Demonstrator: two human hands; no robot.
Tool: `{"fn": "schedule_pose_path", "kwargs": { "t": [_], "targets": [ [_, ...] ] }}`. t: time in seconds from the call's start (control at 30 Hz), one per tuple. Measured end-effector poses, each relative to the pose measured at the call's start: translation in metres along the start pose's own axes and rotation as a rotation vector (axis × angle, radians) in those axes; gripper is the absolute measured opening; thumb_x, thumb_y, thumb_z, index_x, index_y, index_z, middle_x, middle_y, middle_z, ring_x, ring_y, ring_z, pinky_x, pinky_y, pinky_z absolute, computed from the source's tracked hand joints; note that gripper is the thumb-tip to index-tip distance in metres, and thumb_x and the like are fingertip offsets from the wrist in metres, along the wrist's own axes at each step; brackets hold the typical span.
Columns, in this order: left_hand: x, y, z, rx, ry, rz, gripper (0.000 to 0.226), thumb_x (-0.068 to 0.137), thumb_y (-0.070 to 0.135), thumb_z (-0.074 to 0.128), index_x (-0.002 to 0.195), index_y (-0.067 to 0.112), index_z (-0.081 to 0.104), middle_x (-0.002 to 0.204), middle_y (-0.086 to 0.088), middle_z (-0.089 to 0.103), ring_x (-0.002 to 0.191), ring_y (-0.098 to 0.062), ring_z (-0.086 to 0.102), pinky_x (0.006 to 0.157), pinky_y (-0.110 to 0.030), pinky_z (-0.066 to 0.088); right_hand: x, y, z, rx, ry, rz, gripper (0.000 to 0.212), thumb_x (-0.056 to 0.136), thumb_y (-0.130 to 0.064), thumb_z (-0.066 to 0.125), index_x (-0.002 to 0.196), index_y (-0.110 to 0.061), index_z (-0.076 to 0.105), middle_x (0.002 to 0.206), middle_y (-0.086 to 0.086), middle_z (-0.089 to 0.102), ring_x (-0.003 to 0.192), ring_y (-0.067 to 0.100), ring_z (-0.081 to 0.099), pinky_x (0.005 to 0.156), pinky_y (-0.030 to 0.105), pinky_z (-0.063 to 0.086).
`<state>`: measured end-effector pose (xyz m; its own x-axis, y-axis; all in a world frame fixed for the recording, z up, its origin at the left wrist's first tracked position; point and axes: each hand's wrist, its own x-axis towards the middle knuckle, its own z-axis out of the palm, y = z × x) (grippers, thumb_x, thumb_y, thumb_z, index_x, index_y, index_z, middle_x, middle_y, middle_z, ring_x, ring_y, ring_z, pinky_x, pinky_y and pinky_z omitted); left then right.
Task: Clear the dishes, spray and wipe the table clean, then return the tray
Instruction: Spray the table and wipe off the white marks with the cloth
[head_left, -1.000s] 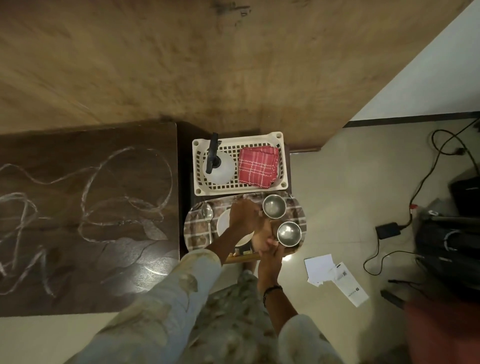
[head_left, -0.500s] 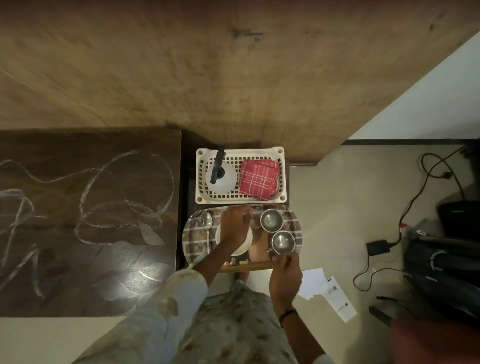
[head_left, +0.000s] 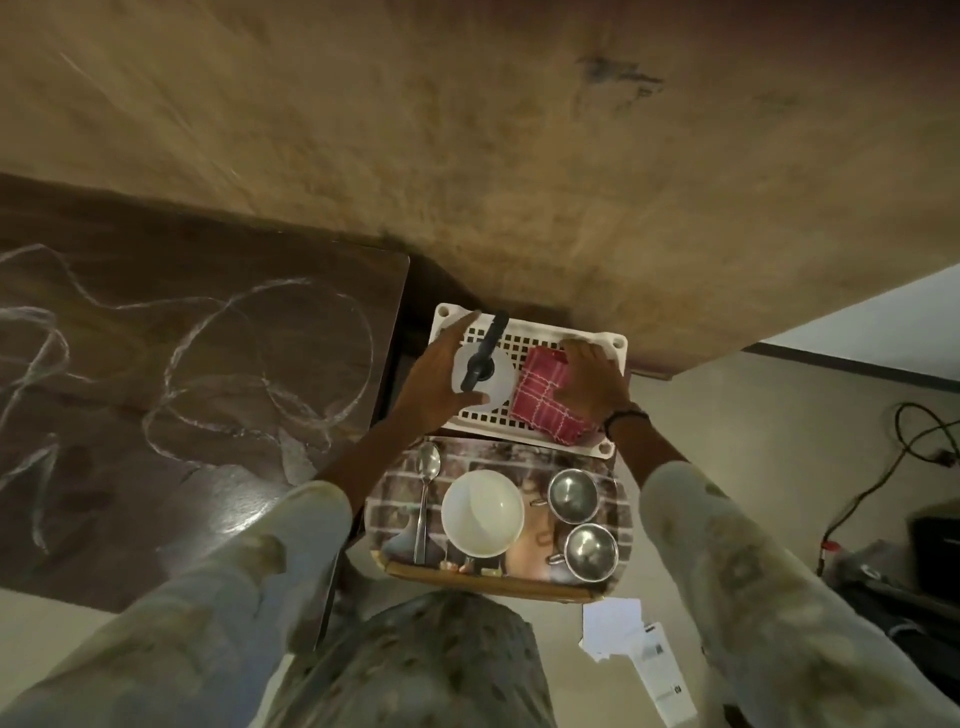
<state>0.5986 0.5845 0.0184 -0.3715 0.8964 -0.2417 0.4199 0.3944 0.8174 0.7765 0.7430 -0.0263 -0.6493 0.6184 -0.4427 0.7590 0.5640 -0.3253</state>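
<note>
A white perforated basket (head_left: 540, 332) holds a white spray bottle (head_left: 498, 387) with a black nozzle and a red checked cloth (head_left: 543, 402). My left hand (head_left: 434, 374) wraps around the bottle from the left. My right hand (head_left: 592, 384) grips the cloth's right edge. Just in front of the basket sits a patterned tray (head_left: 389, 514) carrying a white bowl (head_left: 482, 512), a spoon (head_left: 426, 483) and two steel cups (head_left: 573, 493) (head_left: 590, 550). The dark wooden table (head_left: 130, 457) on the left is streaked with white smears.
A brown wooden wall (head_left: 467, 156) rises right behind the basket. White papers (head_left: 613, 623) lie on the pale floor near my feet. Black cables (head_left: 909, 441) and dark bags (head_left: 935, 540) crowd the right side.
Both hands left the tray and reached forward into the basket; the left now holds the spray bottle, the right the red cloth. The dishes stay on the tray.
</note>
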Motion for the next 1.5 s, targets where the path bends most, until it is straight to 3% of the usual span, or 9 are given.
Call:
{"fn": "schedule_pose_path", "kwargs": {
  "t": [0.17,0.33,0.57,0.73,0.9,1.03,1.23,1.37,1.5],
  "targets": [
    [0.023,-0.001,0.006,-0.059,-0.149,0.175,0.096,0.07,0.023,0.081,0.146,0.009,0.025,0.148,-0.001,0.036,0.13,-0.024,0.045,0.108,-0.035,0.04,0.02,0.005,-0.006,-0.089,-0.053,-0.012,0.075,0.071,-0.034,0.078,0.134,-0.01,0.043,0.138,0.013,0.045,0.128,0.033,0.038,0.107,0.042,0.027],
    [0.025,-0.003,0.015,-0.137,-0.127,0.107,0.076,0.077,0.008,0.074,0.14,0.009,0.032,0.12,-0.019,0.061,0.109,-0.035,0.06,0.087,0.0,0.039,0.023,0.001,-0.011,-0.197,-0.099,-0.004,0.064,0.072,-0.041,0.077,0.128,-0.015,0.056,0.138,0.012,0.043,0.13,0.032,0.033,0.107,0.048,0.025],
    [0.015,0.004,0.014,-0.157,-0.068,0.046,0.057,0.083,-0.007,0.06,0.135,-0.005,0.038,0.073,0.009,0.056,0.068,0.01,0.058,0.073,-0.004,0.042,0.003,-0.004,-0.027,-0.019,-0.115,-0.123,0.061,0.074,-0.033,0.077,0.126,-0.009,0.057,0.132,0.006,0.048,0.116,0.025,0.05,0.097,0.04,0.044],
    [-0.014,0.018,-0.008,-0.273,-0.012,0.081,0.064,0.08,-0.006,0.061,0.135,0.015,0.037,0.111,0.002,0.054,0.095,0.007,0.062,0.079,-0.007,0.045,-0.036,-0.021,-0.046,0.239,0.029,-0.05,0.042,0.076,-0.033,0.075,0.112,-0.016,0.063,0.103,0.004,0.069,0.091,0.021,0.065,0.078,0.033,0.053],
    [-0.056,0.023,-0.051,-0.334,0.151,0.071,0.058,0.078,-0.014,0.061,0.131,0.001,0.044,0.095,0.009,0.061,0.08,0.006,0.062,0.077,-0.009,0.049,-0.082,-0.079,-0.051,0.777,0.186,0.132,0.043,0.083,-0.02,0.072,0.124,-0.011,0.06,0.115,0.007,0.067,0.103,0.02,0.064,0.097,0.04,0.05],
    [-0.11,0.015,-0.095,-0.321,0.212,0.032,0.056,0.072,-0.004,0.07,0.121,-0.017,0.047,0.069,-0.023,0.062,0.067,-0.033,0.065,0.072,-0.035,0.056,-0.123,-0.146,-0.036,1.104,0.122,0.203,0.04,0.087,-0.021,0.066,0.126,-0.019,0.056,0.116,0.003,0.067,0.102,0.021,0.066,0.093,0.048,0.053],
    [-0.228,-0.041,-0.138,-0.378,0.234,-0.122,0.03,0.074,-0.009,0.062,0.103,-0.014,0.055,0.064,-0.005,0.053,0.053,-0.005,0.053,0.064,-0.028,0.048,-0.189,-0.251,0.039,1.558,0.043,0.344,0.033,0.093,-0.017,0.057,0.125,-0.022,0.052,0.114,0.009,0.067,0.099,0.027,0.068,0.082,0.047,0.057],
    [-0.31,-0.093,-0.147,-0.373,0.151,-0.111,0.036,0.072,0.002,0.062,0.104,0.018,0.057,0.069,0.003,0.058,0.053,0.004,0.053,0.061,-0.015,0.044,-0.218,-0.297,0.103,1.498,0.072,0.419,0.036,0.092,-0.019,0.059,0.128,-0.021,0.052,0.115,0.006,0.067,0.098,0.022,0.068,0.076,0.037,0.058],
    [-0.366,-0.148,-0.134,-0.393,0.074,-0.193,0.033,0.073,0.014,0.066,0.105,0.008,0.061,0.09,0.012,0.068,0.07,0.006,0.062,0.069,-0.009,0.046,-0.232,-0.32,0.148,1.358,0.097,0.401,0.035,0.093,-0.014,0.057,0.128,-0.014,0.052,0.118,0.005,0.063,0.107,0.023,0.063,0.083,0.033,0.054]
  ]
}}
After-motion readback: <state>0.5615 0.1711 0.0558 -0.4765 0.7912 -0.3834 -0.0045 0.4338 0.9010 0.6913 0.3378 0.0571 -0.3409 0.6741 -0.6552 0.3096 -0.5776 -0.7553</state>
